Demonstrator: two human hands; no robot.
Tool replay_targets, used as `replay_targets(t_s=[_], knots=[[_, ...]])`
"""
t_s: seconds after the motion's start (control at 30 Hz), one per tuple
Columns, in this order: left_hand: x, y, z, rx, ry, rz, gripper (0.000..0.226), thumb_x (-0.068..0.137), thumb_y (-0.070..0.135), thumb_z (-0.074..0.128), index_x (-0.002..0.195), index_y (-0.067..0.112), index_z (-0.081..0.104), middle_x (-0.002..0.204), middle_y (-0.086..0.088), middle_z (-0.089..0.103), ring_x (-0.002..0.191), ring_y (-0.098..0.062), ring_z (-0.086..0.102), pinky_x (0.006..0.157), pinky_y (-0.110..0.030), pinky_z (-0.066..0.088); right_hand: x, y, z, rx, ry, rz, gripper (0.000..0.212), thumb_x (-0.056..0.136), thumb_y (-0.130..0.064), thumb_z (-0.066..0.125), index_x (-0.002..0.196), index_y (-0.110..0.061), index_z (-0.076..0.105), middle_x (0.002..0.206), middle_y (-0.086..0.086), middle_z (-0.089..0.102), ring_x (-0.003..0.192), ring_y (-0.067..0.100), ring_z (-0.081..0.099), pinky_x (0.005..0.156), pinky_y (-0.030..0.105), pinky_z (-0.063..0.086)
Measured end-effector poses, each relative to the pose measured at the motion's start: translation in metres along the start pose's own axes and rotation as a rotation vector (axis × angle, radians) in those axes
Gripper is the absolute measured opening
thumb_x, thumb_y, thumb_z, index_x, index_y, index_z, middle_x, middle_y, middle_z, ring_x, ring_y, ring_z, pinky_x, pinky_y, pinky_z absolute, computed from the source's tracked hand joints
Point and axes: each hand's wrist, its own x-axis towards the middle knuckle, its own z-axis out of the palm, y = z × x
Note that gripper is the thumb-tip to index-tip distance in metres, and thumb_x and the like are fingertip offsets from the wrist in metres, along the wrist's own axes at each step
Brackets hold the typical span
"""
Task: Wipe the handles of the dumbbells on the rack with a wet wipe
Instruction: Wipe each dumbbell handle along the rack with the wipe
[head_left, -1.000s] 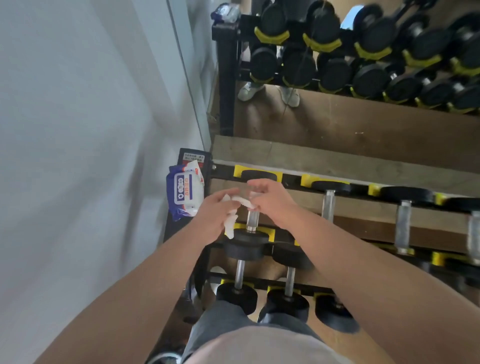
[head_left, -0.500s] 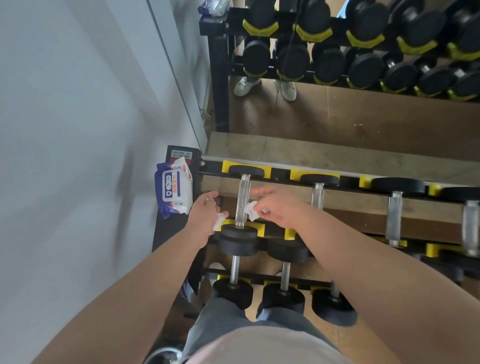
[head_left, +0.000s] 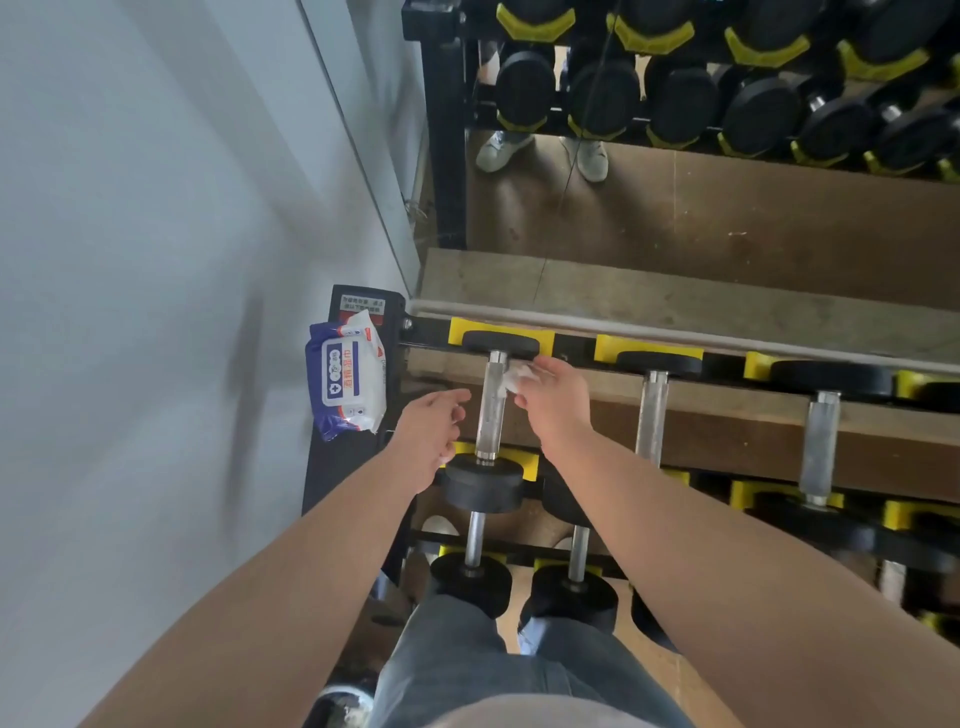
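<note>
the right hand (head_left: 551, 402) has slid the wet wipe (head_left: 517, 377) up the leftmost dumbbell handle (head_left: 491, 410) on the rack's (head_left: 422, 332) top tier. a second ago both hands were bunched round the middle of that bar; now the wipe sits at its far end, just under the far head (head_left: 500, 344). the right fingers are pinched on the wipe and press it against the bar's right side. the left hand (head_left: 431, 441) has let go of the bar and hangs just beside it, fingers loosely curled and not touching the metal. this handle looks nearly covered along its length, so the next handle (head_left: 652, 415) to the right is probably due.

a pale speck shows at the lower edge of the left palm; whether that hand holds a scrap of wipe cannot be told. the bar's underside is hidden. the pack of wet wipes (head_left: 347, 382) rests on the rack's left end. the forearms cover part of the lower tiers, and the row of dumbbells is cut off at the right edge.
</note>
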Motion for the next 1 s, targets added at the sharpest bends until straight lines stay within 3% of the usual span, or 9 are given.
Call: replay_targets(t_s=[0.1,0.17,0.23,0.3,0.4,0.5,0.77,0.93,1.0], knots=[[0.006,-0.004,0.003,0.004,-0.006,0.008,0.029,0.105,0.013,0.049,0.124,0.014,0.069,0.082,0.000,0.054,0.054,-0.009,0.036,0.039,-0.018,0.028,-0.011,0.017,0.003,-0.385,-0.160,-0.126,0.041,0.100,-0.019,0.060,0.140,-0.020,0.058,0.132,-0.004,0.065,0.116,0.017,0.063,0.099,0.035,0.052],[0.010,-0.007,0.003,0.029,-0.020,0.008,0.029,0.104,0.008,0.050,0.125,0.014,0.068,0.081,-0.003,0.053,0.056,-0.009,0.038,0.041,-0.018,0.032,-0.016,0.027,0.001,-0.517,-0.224,-0.154,0.020,0.103,-0.023,0.054,0.115,-0.022,0.070,0.109,-0.002,0.071,0.097,0.016,0.066,0.080,0.027,0.050],[0.012,-0.011,0.001,0.067,-0.030,0.015,0.031,0.102,0.002,0.049,0.124,0.015,0.067,0.087,-0.006,0.056,0.059,-0.011,0.041,0.049,-0.021,0.037,-0.019,0.033,-0.003,-0.701,-0.291,-0.177,0.026,0.106,-0.024,0.048,0.088,-0.022,0.068,0.086,0.000,0.066,0.077,0.014,0.062,0.065,0.025,0.047],[0.014,-0.014,0.000,0.072,-0.020,0.036,0.032,0.102,0.000,0.050,0.123,0.017,0.067,0.105,-0.006,0.064,0.061,-0.013,0.044,0.057,-0.023,0.040,-0.015,0.035,-0.006,-0.811,-0.320,-0.173,0.026,0.106,-0.024,0.048,0.094,-0.019,0.071,0.089,0.003,0.067,0.079,0.016,0.065,0.066,0.025,0.050],[0.018,-0.013,0.000,-0.021,0.039,0.058,0.034,0.103,-0.001,0.046,0.122,0.018,0.067,0.107,-0.004,0.068,0.070,-0.013,0.052,0.066,-0.026,0.047,-0.003,0.019,-0.003,-0.506,-0.226,-0.057,0.023,0.103,-0.012,0.054,0.117,-0.014,0.072,0.110,0.007,0.067,0.089,0.020,0.069,0.080,0.035,0.061],[0.022,-0.011,-0.002,-0.127,0.061,0.031,0.033,0.106,0.006,0.044,0.122,0.022,0.067,0.103,-0.003,0.071,0.083,-0.014,0.064,0.071,-0.033,0.053,0.014,-0.001,0.004,-0.170,-0.127,0.012,0.045,0.100,0.001,0.056,0.142,-0.015,0.056,0.117,0.000,0.057,0.098,0.022,0.066,0.085,0.043,0.062],[0.024,-0.008,-0.002,-0.091,0.012,-0.023,0.034,0.107,0.007,0.041,0.121,0.023,0.067,0.096,-0.003,0.070,0.075,-0.012,0.064,0.059,-0.027,0.046,0.006,0.016,-0.002,-0.740,-0.440,0.078,0.026,0.090,0.004,0.062,0.114,-0.005,0.070,0.103,0.011,0.067,0.099,0.029,0.068,0.077,0.033,0.059],[0.027,-0.004,-0.002,-0.057,-0.003,-0.028,0.034,0.106,0.004,0.040,0.121,0.021,0.065,0.096,-0.006,0.068,0.071,-0.013,0.062,0.055,-0.026,0.045,0.023,-0.011,0.006,-0.076,-0.293,0.390,0.023,0.095,0.015,0.051,0.103,-0.004,0.061,0.102,0.014,0.062,0.084,0.027,0.069,0.072,0.037,0.063],[0.028,-0.002,-0.004,-0.067,-0.003,-0.034,0.033,0.106,0.004,0.042,0.121,0.021,0.066,0.098,-0.007,0.069,0.072,-0.013,0.062,0.054,-0.025,0.046,0.033,-0.014,0.007,0.102,-0.195,0.350,0.038,0.095,0.017,0.049,0.121,-0.007,0.064,0.097,0.008,0.060,0.086,0.024,0.067,0.070,0.034,0.063]])
